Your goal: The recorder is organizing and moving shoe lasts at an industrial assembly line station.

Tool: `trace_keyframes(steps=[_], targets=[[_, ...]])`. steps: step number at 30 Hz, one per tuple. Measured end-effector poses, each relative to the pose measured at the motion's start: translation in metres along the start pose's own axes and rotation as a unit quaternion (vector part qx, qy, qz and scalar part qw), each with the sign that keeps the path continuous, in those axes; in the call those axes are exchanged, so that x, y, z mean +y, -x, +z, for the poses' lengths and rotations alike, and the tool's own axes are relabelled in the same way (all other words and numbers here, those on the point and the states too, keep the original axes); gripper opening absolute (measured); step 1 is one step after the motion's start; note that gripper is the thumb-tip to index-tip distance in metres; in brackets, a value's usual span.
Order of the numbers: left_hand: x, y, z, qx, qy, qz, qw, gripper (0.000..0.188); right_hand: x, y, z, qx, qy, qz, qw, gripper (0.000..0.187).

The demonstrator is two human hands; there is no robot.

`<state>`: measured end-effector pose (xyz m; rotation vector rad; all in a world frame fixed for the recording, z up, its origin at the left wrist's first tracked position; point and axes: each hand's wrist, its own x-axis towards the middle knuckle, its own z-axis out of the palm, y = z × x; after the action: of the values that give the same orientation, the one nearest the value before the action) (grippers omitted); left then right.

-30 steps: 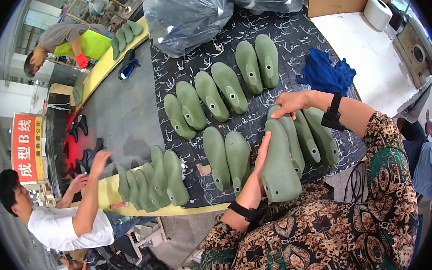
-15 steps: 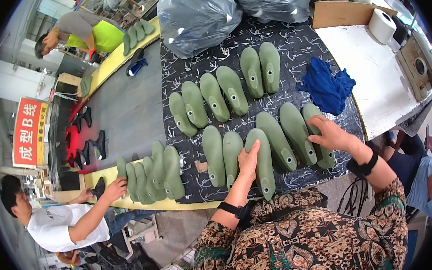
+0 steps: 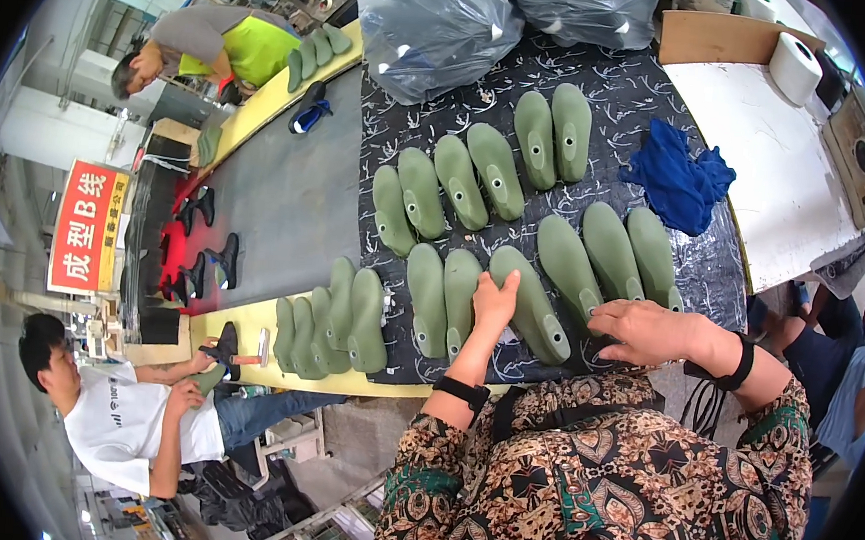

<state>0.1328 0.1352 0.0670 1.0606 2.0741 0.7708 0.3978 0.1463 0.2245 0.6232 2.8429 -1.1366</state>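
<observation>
Green shoe lasts with small round holes lie in two rows on a dark, white-marked sheet (image 3: 617, 67). My left hand (image 3: 495, 303) is in the near row, its thumb along a tilted shoe last (image 3: 533, 312) and its fingers bent down, partly hidden, in the gap beside a second last (image 3: 460, 290). Toward the right end of that row, my right hand (image 3: 639, 330) has its fingers stretched, thumb apart, over the heel ends of the lasts there. Those ends are partly covered by the hand, next to a green last (image 3: 568, 264).
Grey plastic bags (image 3: 439, 35) stand at the back, and a blue cloth (image 3: 680, 177) lies at right. More lasts (image 3: 369, 321) stand on the yellow edge at left. One co-worker (image 3: 132, 410) holds a black shoe at lower left; another (image 3: 198, 43) bends over at upper left.
My right hand has come down toward me, from the rightmost last to the heel ends. The last by my left hand now lies more tilted. The near co-worker's hand has left the standing lasts.
</observation>
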Motion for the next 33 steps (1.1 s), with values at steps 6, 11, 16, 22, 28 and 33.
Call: trace_keyframes(steps=[6,11,16,22,28,33], targets=[[0.021,0.06,-0.055,0.116,-0.142,0.248,0.951,0.05,-0.004,-0.028,-0.002,0.008,0.014,-0.062,0.998,0.038],[-0.004,0.064,-0.076,0.155,-0.328,0.115,0.925,0.042,-0.007,-0.072,-0.004,-0.203,0.019,0.023,0.979,0.054],[-0.019,0.067,-0.086,0.185,-0.225,0.127,0.948,0.041,-0.006,-0.125,0.033,-0.281,0.007,0.027,0.959,0.072],[-0.057,0.076,-0.093,0.306,-0.182,0.101,0.929,0.039,-0.012,-0.158,0.049,-0.251,-0.061,0.044,0.965,0.07],[-0.058,0.083,-0.094,0.364,-0.089,0.128,0.918,0.047,-0.067,-0.183,0.018,-0.247,0.135,0.001,0.96,0.056],[-0.092,0.168,-0.08,0.37,-0.041,0.075,0.925,0.047,-0.119,-0.2,0.014,-0.194,0.011,-0.093,0.976,0.048]])
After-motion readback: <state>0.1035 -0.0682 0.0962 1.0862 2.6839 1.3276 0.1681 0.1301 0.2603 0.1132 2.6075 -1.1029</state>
